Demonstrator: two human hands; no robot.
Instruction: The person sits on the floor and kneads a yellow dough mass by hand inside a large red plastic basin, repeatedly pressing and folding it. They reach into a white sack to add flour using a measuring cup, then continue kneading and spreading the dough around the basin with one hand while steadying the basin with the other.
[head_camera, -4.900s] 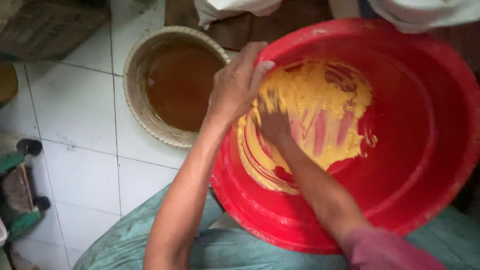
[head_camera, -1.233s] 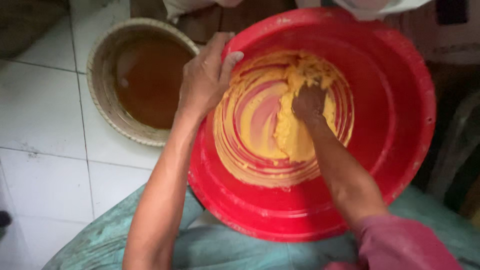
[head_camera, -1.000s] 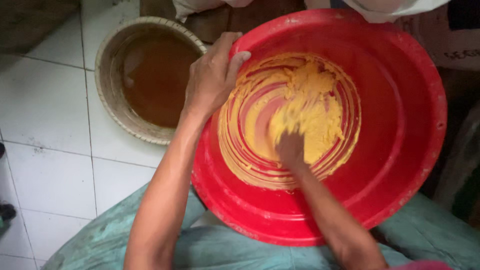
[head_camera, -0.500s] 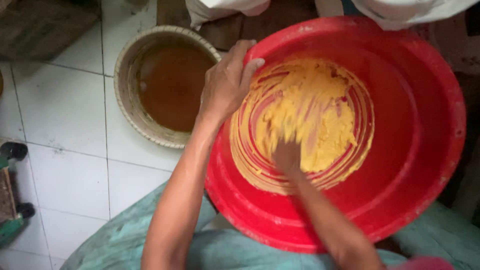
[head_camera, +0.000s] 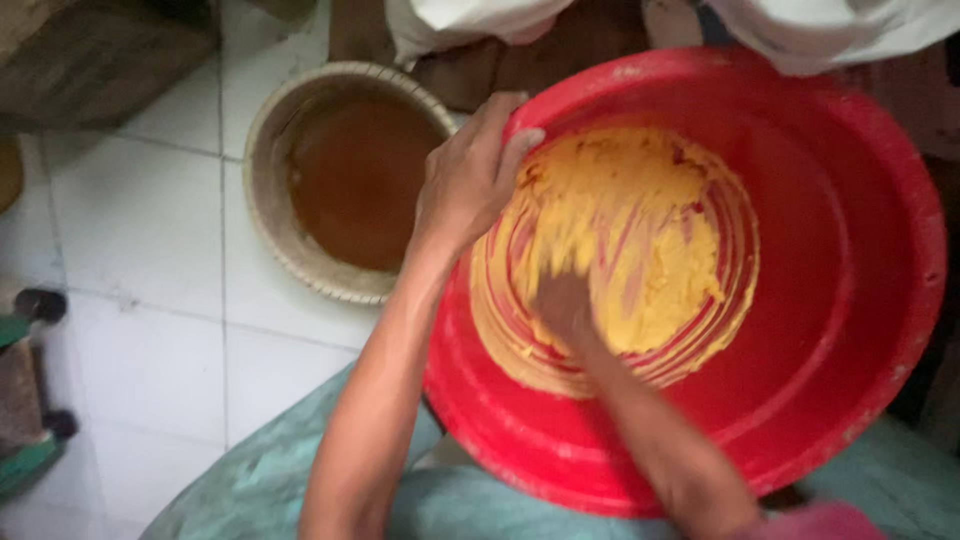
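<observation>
A large red plastic basin (head_camera: 830, 250) fills the right of the head view, tilted toward me over my lap. Yellow batter (head_camera: 650, 230) is smeared in streaks across its bottom. My left hand (head_camera: 470, 180) grips the basin's left rim, thumb inside. My right hand (head_camera: 562, 305) is down in the batter at the lower left of the smear, blurred, fingers coated in the yellow paste. Whether it holds a lump is unclear.
A round woven-edged bowl (head_camera: 272, 215) holding brown liquid stands on the white tiled floor (head_camera: 140, 250) left of the basin. Green cloth (head_camera: 260, 480) covers my lap. White fabric (head_camera: 470, 20) and a dark wooden surface lie beyond the basin.
My right hand has swept through the batter from the upper right to the lower left of the smear. The left hand keeps its hold on the rim.
</observation>
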